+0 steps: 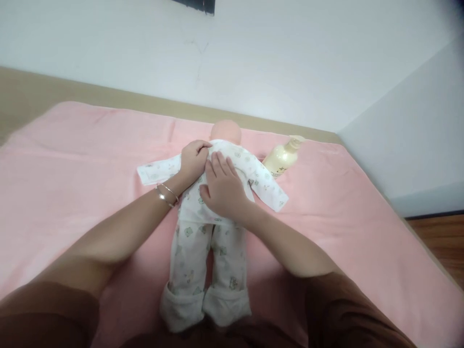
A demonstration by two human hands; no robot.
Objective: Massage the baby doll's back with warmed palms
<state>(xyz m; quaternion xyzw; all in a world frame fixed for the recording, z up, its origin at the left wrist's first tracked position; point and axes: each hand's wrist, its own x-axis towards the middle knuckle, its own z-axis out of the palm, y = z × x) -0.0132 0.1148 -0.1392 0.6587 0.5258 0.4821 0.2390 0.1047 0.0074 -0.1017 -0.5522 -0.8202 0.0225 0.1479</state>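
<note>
A baby doll (225, 130) lies stretched out on a pink sheet, its bald head at the far end and no face showing. It wears a white patterned shirt (194, 208) and matching trousers (192, 256) with folded-up cuffs. My left hand (195, 159) has its fingers curled onto the shirt at the doll's left-side shoulder in view, near the collar; the fingertips are partly hidden. Flat on the middle of the shirt rests my right hand (224, 188), fingers extended. Both shirt sleeves spread outward on the sheet.
A cream-coloured bottle (282, 157) lies tilted beside the right sleeve. The pink sheet (90, 145) covers a tan surface (21, 92), whose far edge meets a white wall (271, 63). Wooden flooring (440, 241) shows at the right.
</note>
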